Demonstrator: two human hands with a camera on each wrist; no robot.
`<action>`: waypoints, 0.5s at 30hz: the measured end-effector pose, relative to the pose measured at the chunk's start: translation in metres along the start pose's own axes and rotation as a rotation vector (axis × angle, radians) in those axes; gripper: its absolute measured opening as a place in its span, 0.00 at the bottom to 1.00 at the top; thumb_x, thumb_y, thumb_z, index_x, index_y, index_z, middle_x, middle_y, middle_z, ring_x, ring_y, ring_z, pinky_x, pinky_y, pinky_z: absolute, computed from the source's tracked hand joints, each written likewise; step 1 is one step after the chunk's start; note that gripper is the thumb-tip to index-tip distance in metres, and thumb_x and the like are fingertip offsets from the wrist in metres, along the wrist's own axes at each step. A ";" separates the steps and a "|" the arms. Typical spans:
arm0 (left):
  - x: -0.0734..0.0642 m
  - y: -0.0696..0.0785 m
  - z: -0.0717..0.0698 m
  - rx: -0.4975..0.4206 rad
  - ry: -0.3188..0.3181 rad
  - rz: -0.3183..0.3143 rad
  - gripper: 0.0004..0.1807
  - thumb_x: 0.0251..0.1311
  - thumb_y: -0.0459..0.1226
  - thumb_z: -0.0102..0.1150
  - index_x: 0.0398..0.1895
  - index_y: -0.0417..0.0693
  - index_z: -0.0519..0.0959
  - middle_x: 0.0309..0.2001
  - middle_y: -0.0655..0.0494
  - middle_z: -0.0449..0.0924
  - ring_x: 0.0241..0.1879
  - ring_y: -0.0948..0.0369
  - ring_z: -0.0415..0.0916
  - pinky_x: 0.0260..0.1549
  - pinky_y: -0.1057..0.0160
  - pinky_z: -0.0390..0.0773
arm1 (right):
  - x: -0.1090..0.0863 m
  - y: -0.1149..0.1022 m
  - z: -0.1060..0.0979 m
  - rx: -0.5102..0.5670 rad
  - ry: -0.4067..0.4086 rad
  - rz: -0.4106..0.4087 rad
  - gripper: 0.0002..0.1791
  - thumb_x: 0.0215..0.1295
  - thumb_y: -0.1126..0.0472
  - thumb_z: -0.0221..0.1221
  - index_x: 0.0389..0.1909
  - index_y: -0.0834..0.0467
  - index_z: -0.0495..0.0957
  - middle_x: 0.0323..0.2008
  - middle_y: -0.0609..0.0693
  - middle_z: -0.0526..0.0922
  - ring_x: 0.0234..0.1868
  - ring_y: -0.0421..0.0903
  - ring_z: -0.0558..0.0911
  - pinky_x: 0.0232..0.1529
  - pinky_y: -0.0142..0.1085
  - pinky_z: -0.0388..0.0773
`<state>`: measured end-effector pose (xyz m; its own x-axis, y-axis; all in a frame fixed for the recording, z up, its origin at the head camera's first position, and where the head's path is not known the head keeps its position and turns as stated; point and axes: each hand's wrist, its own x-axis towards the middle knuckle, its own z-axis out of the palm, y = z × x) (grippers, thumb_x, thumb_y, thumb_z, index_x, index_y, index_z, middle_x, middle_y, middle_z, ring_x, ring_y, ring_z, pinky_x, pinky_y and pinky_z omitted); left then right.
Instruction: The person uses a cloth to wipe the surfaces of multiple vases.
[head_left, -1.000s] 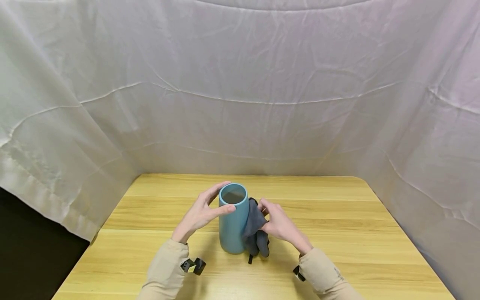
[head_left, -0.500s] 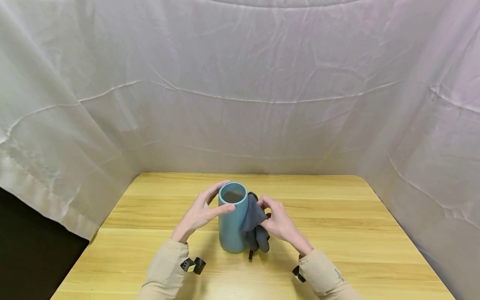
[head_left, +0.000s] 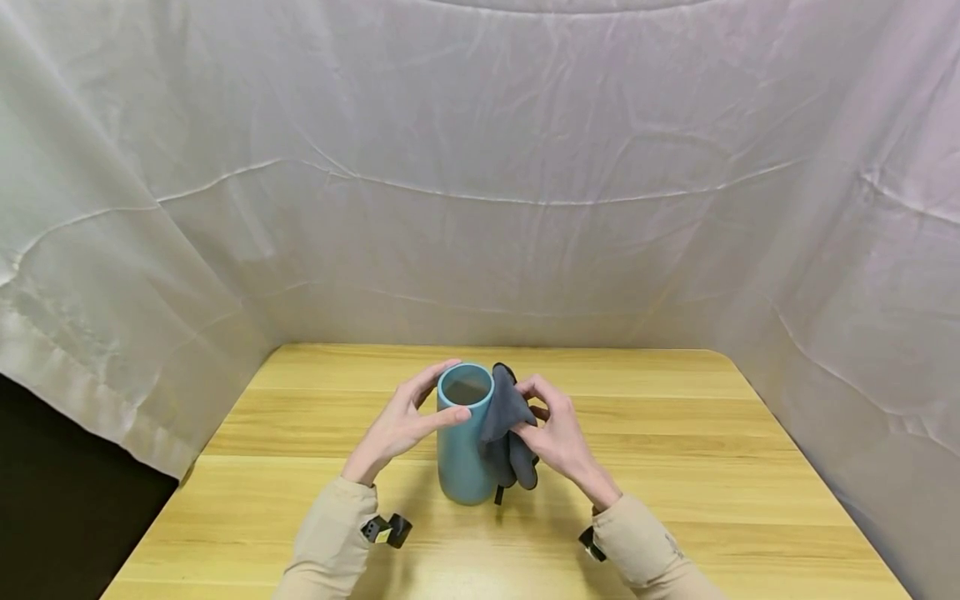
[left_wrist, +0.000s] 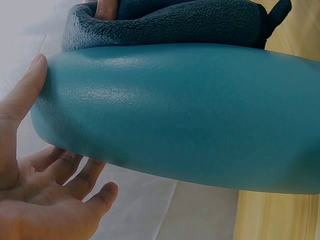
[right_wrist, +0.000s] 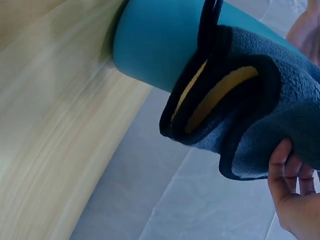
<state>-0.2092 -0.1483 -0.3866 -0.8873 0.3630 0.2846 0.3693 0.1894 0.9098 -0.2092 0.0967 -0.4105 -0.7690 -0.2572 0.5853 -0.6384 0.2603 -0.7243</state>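
Note:
A tall blue vase [head_left: 459,462] stands upright on the wooden table. My left hand [head_left: 397,427] holds it by the top, thumb on the near side of the rim and fingers round the far side. In the left wrist view the vase [left_wrist: 175,120] has a smooth, faintly glossy surface. My right hand [head_left: 558,429] pinches a dark grey cloth [head_left: 506,408] that lies against the vase's right side. The right wrist view shows the cloth [right_wrist: 295,85] folded in loose layers, with a black border, a yellowish inner side and a black loop.
Pale wood-grain table [head_left: 712,483] surrounds the vase. Whitish fabric curtains [head_left: 525,167] hang behind it and at both sides. A dark area [head_left: 60,492] lies beyond the left table edge. Small black devices are strapped at both wrists.
My right hand and the cloth have slid up the vase's right side, so the cloth's top now reaches about rim height. The left hand and vase stay in place.

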 end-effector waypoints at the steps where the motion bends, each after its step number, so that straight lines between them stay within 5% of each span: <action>1: 0.000 0.000 0.000 0.000 0.001 0.000 0.38 0.59 0.43 0.71 0.73 0.56 0.68 0.69 0.51 0.73 0.77 0.50 0.59 0.77 0.39 0.55 | 0.000 0.000 -0.001 -0.001 -0.008 0.009 0.13 0.58 0.74 0.67 0.40 0.57 0.78 0.38 0.54 0.83 0.40 0.37 0.80 0.39 0.34 0.85; 15: 0.000 0.000 0.000 0.002 0.000 -0.019 0.38 0.59 0.43 0.71 0.73 0.58 0.68 0.70 0.52 0.73 0.77 0.51 0.59 0.77 0.39 0.55 | 0.003 -0.001 -0.009 -0.056 -0.221 0.188 0.14 0.56 0.76 0.65 0.36 0.58 0.73 0.35 0.56 0.83 0.38 0.45 0.81 0.32 0.31 0.84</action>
<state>-0.2092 -0.1483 -0.3864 -0.8944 0.3588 0.2670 0.3526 0.1985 0.9145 -0.2114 0.1037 -0.4048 -0.8515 -0.3949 0.3448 -0.4914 0.3717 -0.7877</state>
